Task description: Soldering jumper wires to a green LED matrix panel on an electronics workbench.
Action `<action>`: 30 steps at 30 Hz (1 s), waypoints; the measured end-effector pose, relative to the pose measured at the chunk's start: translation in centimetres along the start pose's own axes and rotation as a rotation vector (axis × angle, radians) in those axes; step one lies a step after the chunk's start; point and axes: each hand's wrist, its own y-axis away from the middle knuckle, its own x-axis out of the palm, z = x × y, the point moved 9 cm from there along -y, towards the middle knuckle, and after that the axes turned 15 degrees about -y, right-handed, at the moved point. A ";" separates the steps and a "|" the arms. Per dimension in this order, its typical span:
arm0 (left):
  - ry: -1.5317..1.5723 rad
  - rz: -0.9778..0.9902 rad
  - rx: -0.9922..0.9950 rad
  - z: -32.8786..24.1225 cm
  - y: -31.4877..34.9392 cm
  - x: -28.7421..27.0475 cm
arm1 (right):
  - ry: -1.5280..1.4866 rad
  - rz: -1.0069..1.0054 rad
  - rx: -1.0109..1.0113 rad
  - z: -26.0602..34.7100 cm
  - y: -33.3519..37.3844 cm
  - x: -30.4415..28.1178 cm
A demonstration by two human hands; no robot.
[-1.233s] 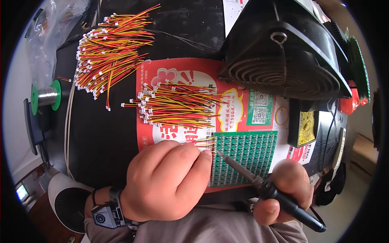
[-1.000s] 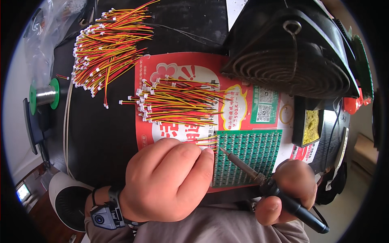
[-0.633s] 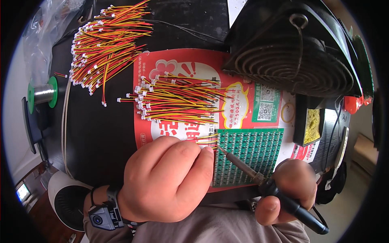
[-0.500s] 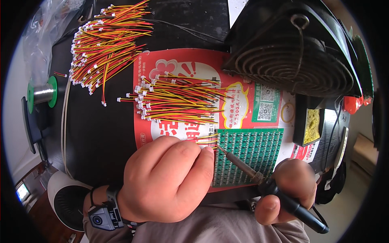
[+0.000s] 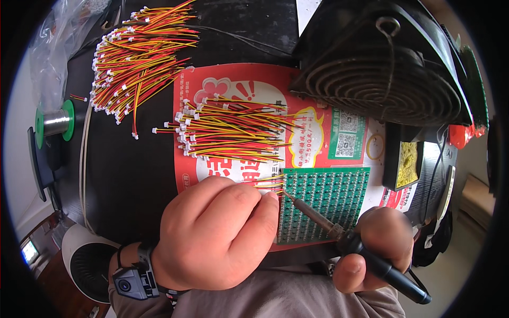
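Note:
My left hand (image 5: pixel 217 236) is closed in a pinch at the left edge of a green circuit board (image 5: pixel 328 204). A wire lead is between its fingertips, with a bit of white showing there; the thumb and most of the lead are hidden. Several red, black and yellow leads (image 5: pixel 270 178) reach the board's upper left edge just above the fingers. In my right hand (image 5: pixel 379 238) is a soldering iron (image 5: pixel 318 214) with a black handle. Its tip meets the board's left edge, right beside my left fingertips.
Connector leads lie in a bundle (image 5: pixel 233 130) on a red printed sheet (image 5: pixel 185 164), with a larger pile (image 5: pixel 140 58) at far left. A black fan (image 5: pixel 387 79) stands far right, near a yellow sponge (image 5: pixel 407 164) in a holder. A solder spool (image 5: pixel 54 122) sits at left.

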 end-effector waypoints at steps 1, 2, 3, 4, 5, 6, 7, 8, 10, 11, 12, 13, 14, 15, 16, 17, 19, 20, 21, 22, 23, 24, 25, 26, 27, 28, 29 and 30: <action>0.002 0.005 0.000 0.0 0.0 0.0 | 0.000 0.001 0.000 0.0 0.0 0.0; 0.000 0.003 0.005 0.0 0.0 0.0 | -0.002 0.003 -0.002 0.0 0.0 0.0; -0.001 0.001 0.009 0.0 0.0 0.0 | -0.004 0.001 -0.003 0.0 0.0 0.0; -0.003 -0.001 0.014 0.0 0.0 0.0 | -0.005 0.000 -0.004 0.0 0.0 -0.1; -0.002 -0.001 0.016 0.0 0.0 0.0 | -0.006 -0.005 -0.004 0.0 0.1 -0.1; -0.002 -0.001 0.018 -0.1 0.0 0.0 | -0.006 -0.004 -0.006 0.0 0.1 -0.1; -0.002 0.000 0.020 -0.1 0.0 0.0 | -0.008 -0.003 -0.007 0.0 0.1 -0.1; -0.003 0.005 0.020 -0.1 0.0 0.0 | -0.009 0.003 -0.009 0.0 0.1 -0.1; -0.007 0.015 0.018 -0.1 -0.1 0.0 | -0.011 0.007 -0.011 0.0 0.1 -0.1; -0.009 0.018 0.018 -0.1 -0.1 0.0 | -0.011 0.005 -0.011 0.0 0.1 0.0; -0.012 0.020 0.017 -0.1 -0.1 0.0 | -0.020 0.009 -0.012 0.0 0.1 0.0; -0.015 0.023 0.017 -0.1 -0.1 0.0 | -0.029 0.012 -0.013 0.0 0.1 0.0; -0.014 0.021 0.017 -0.1 -0.1 0.0 | -0.046 0.022 -0.014 0.0 0.1 -0.1; -0.013 0.019 0.016 -0.1 0.0 0.0 | -0.057 -0.006 -0.013 -0.1 0.2 -0.3; -0.010 0.017 0.018 -0.1 0.0 0.1 | -0.066 -0.035 -0.013 -0.1 0.3 -0.5; -0.005 0.019 0.017 0.0 0.0 0.1 | -0.069 -0.100 -0.011 -0.1 0.5 -0.6; 0.003 0.023 0.014 0.0 0.0 0.1 | -0.067 -0.077 0.011 -0.2 0.5 -0.8; 0.001 0.020 0.014 0.0 0.0 0.1 | -0.067 -0.064 0.022 -0.2 0.5 -0.9; -0.001 0.018 0.015 0.0 0.0 0.1 | -0.062 -0.041 0.013 -0.2 0.4 -0.8; -0.003 0.015 0.015 0.0 0.0 0.1 | -0.060 -0.028 0.009 -0.2 0.4 -0.7; -0.003 0.014 0.013 0.0 0.0 0.1 | -0.058 -0.015 0.004 -0.1 0.3 -0.6; -0.002 0.012 0.012 0.0 0.1 0.0 | -0.058 -0.013 0.004 -0.1 0.3 -0.5; -0.002 0.011 0.010 0.0 0.1 0.1 | -0.057 -0.015 0.004 -0.1 0.3 -0.5; -0.002 0.004 0.008 0.0 0.1 0.1 | -0.056 -0.017 0.003 -0.1 0.3 -0.5; -0.002 -0.004 0.006 -0.1 0.1 0.1 | -0.056 -0.024 0.001 -0.1 0.3 -0.5; -0.003 -0.011 0.004 0.0 0.0 0.1 | -0.053 -0.024 -0.001 -0.1 0.3 -0.4; -0.001 -0.011 0.005 0.0 0.0 0.1 | -0.051 -0.023 -0.004 -0.1 0.3 -0.4; 0.000 -0.010 0.006 0.1 0.1 0.1 | -0.046 -0.016 -0.007 -0.1 0.3 -0.4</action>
